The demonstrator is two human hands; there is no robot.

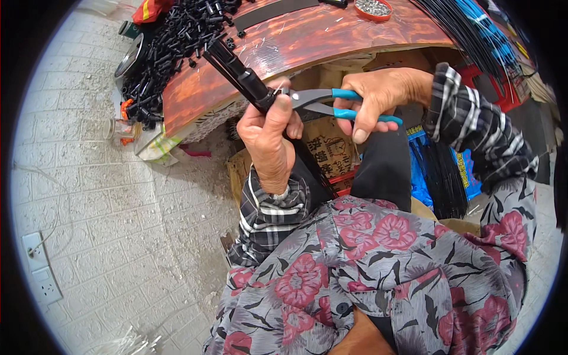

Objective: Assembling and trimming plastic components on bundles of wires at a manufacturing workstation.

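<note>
My left hand (267, 133) is closed around a black plastic rod assembly (247, 80), which tilts up and to the left over the table's front edge. Several thin black rods fan out from its upper end. In my right hand (378, 97) is a pair of pliers (343, 112) with blue handles, the handles spread apart. The pliers' grey head reaches my left fingertips, beside a small pale strip on the black piece. What the jaws grip, if anything, is hidden by my left fingers.
The curved reddish-brown table (284, 41) carries a heap of small black plastic parts (171, 47), a grey strip (275, 13) and a red dish of small metal pieces (373, 8). Bundled black rods (441, 23) lie far right. Below are a cardboard box (331, 148) and blue bags (419, 171).
</note>
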